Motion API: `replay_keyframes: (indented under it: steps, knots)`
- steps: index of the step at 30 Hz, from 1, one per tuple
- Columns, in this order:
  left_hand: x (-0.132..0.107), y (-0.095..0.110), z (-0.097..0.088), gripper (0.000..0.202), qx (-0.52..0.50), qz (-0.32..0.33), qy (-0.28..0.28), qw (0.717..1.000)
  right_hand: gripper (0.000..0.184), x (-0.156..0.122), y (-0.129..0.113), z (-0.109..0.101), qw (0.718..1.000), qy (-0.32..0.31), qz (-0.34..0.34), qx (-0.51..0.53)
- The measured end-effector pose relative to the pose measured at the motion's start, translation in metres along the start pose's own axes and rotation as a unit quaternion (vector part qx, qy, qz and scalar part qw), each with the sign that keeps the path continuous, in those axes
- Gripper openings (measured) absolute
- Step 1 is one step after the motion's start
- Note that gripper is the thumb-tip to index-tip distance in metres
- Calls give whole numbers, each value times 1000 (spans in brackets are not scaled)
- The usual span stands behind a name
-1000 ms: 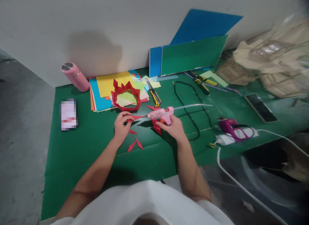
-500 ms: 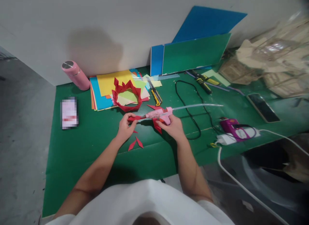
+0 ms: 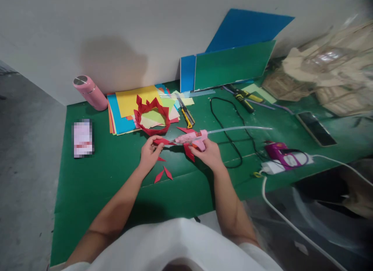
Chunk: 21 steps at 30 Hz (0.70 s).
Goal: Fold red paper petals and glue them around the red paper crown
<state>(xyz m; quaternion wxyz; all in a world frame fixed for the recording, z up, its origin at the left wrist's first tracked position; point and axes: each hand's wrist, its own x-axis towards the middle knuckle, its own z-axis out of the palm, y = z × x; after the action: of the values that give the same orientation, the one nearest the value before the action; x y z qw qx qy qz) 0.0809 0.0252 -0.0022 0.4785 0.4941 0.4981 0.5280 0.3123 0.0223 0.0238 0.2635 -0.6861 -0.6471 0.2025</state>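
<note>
Left hand (image 3: 150, 152): fingertips pinched on a folded red paper piece (image 3: 165, 141). Right hand (image 3: 208, 153): fingers wrapped round the grip of a pink hot glue gun (image 3: 188, 138), nozzle at the piece just right of the left fingertips (can't tell if it touches, no glue bead visible at this size). Progress, my read: the crown-like red paper ring (image 3: 154, 131) just beyond the left fingers is a closed loop with points along its rim, so that part looks built. Held piece is apart from it, so not attached. Also loose: two small red diamonds (image 3: 168, 172) nearer the body than the left fingers, another bit just below them, and larger red pieces (image 3: 189, 152) by the right fingertips, partly under the gun. Around: yellow-handled box cutter (image 3: 185, 115) beyond the gun, coloured paper sheets (image 3: 132, 102) behind the ring, pink bottle (image 3: 92, 94) farther off to the left. Clutter: clear glue stick (image 3: 240, 128) pokes out behind the gun, over the looped black cable (image 3: 214, 108); power strip (image 3: 274, 167) sits well right of the right fingers. Ring crowds the left fingertips most.
</note>
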Motion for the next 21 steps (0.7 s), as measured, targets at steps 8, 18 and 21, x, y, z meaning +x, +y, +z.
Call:
replay_keyframes:
  steps: [8,18,21]
  knots:
    - [0,-2,1,29,-21,-28,-1,999,32,0,1,1,999,-14,-21,-33]
    - [0,-2,2,30,-36,-42,10,998,30,1,1,1,998,-31,-23,-39]
    - [0,-2,1,30,-36,-42,5,998,30,1,2,0,998,-40,-27,-48]
